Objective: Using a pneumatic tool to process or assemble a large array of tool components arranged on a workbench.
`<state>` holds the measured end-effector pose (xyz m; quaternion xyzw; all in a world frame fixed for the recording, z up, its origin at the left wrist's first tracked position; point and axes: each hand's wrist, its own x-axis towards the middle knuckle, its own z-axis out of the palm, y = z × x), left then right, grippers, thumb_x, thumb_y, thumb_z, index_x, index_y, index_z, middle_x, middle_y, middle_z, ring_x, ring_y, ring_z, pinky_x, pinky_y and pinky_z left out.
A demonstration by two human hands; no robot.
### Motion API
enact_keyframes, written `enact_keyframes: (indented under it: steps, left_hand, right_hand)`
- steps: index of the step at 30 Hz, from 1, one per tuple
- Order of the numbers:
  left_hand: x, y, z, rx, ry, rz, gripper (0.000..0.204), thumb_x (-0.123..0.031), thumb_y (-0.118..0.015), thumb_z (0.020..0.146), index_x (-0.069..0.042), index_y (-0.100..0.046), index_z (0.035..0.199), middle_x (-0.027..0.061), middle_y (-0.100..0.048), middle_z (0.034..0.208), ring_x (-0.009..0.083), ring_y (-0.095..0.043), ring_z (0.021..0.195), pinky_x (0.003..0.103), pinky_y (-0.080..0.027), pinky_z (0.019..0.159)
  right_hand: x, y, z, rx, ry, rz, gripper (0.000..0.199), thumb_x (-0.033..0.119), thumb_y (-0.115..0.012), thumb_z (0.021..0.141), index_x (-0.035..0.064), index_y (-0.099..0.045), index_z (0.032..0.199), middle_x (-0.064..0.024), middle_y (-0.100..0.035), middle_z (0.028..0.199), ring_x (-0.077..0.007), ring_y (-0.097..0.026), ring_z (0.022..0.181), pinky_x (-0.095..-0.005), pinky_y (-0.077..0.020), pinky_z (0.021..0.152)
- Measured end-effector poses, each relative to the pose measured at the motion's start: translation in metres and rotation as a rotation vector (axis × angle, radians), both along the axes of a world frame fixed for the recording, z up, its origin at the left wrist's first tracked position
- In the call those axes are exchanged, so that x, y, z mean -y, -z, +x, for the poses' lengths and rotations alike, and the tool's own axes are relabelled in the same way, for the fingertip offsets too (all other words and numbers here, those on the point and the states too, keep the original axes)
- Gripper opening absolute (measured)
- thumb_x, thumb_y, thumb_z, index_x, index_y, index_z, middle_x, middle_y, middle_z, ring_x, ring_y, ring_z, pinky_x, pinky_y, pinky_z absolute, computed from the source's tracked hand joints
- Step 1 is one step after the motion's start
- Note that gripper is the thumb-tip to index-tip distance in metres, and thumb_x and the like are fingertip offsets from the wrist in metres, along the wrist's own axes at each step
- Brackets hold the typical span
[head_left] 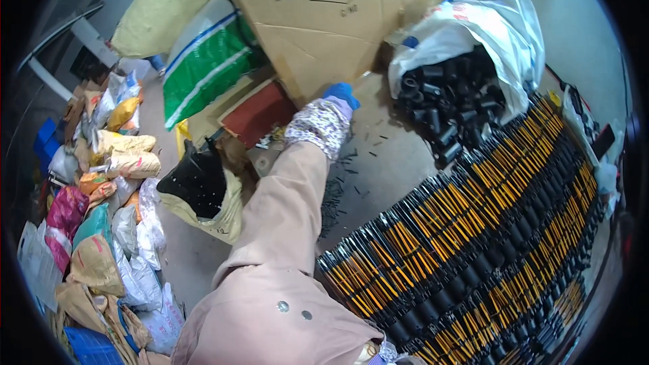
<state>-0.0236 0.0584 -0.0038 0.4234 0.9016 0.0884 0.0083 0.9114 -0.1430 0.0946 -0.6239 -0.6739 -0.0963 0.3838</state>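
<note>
Our gloved hand is blue, our cuff white with purple flecks, our sleeve dusty pink. We see a tan carton with dark markings, black tubes, orange-and-black rods, and a green sack striped white.

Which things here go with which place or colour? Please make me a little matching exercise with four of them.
Things
1. gloved hand
2. white plastic bag
3. large cardboard panel
4. slim rods

Descriptions
A. brown, at the top centre
B. orange and black, in rows at the lower right
C. blue, just beyond a floral cuff
D. open, with black cylinders at its mouth

Pairs: 1-C; 2-D; 3-A; 4-B
</note>
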Motion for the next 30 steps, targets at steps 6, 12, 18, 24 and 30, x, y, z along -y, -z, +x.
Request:
enact_keyframes:
  steps: [6,12,18,24,30]
  left_hand:
    - [-0.015,-0.029,0.022,0.046,0.167,0.057,0.031,-0.031,-0.063,0.071,-0.005,-0.071,0.086,0.0158,-0.070,0.082,0.0389,-0.061,0.071,0.042,-0.052,0.067]
    - [0.075,-0.070,0.003,0.276,0.309,0.113,0.013,-0.014,-0.065,0.072,-0.004,-0.071,0.078,0.0065,-0.068,0.069,0.0192,-0.062,0.059,0.031,-0.051,0.060]
    - [0.123,-0.062,0.005,0.576,0.166,0.110,0.014,-0.008,-0.067,0.072,0.001,-0.071,0.081,0.0074,-0.068,0.068,0.0160,-0.062,0.054,0.028,-0.051,0.058]
    - [0.143,-0.063,0.020,0.511,0.117,-0.087,0.014,-0.010,-0.068,0.073,0.003,-0.069,0.080,0.0086,-0.067,0.066,0.0187,-0.065,0.055,0.029,-0.052,0.059]
    - [0.144,-0.065,0.035,0.476,0.102,-0.173,0.016,-0.006,-0.070,0.072,0.005,-0.067,0.083,0.0099,-0.067,0.070,0.0195,-0.065,0.056,0.029,-0.052,0.057]
  right_hand:
    - [-0.005,0.065,0.074,0.391,0.629,-0.600,0.061,0.049,-0.045,0.097,0.0003,-0.049,0.134,-0.0184,-0.053,0.134,-0.0329,-0.050,0.123,-0.0351,-0.0388,0.105]
    - [-0.020,0.054,0.061,0.269,0.575,-0.569,0.063,0.049,-0.048,0.096,-0.0004,-0.049,0.134,-0.0186,-0.054,0.132,-0.0346,-0.050,0.122,-0.0368,-0.0370,0.106]
    - [-0.019,0.059,0.074,0.245,0.547,-0.540,0.065,0.052,-0.048,0.096,0.0003,-0.048,0.135,-0.0188,-0.052,0.134,-0.0345,-0.048,0.124,-0.0371,-0.0364,0.106]
    - [-0.016,0.058,0.070,0.219,0.564,-0.552,0.066,0.052,-0.049,0.095,0.0000,-0.047,0.136,-0.0190,-0.052,0.135,-0.0344,-0.048,0.124,-0.0370,-0.0363,0.106]
    - [-0.016,0.060,0.075,0.229,0.559,-0.538,0.066,0.052,-0.050,0.095,-0.0001,-0.047,0.135,-0.0190,-0.051,0.135,-0.0340,-0.048,0.124,-0.0365,-0.0363,0.106]
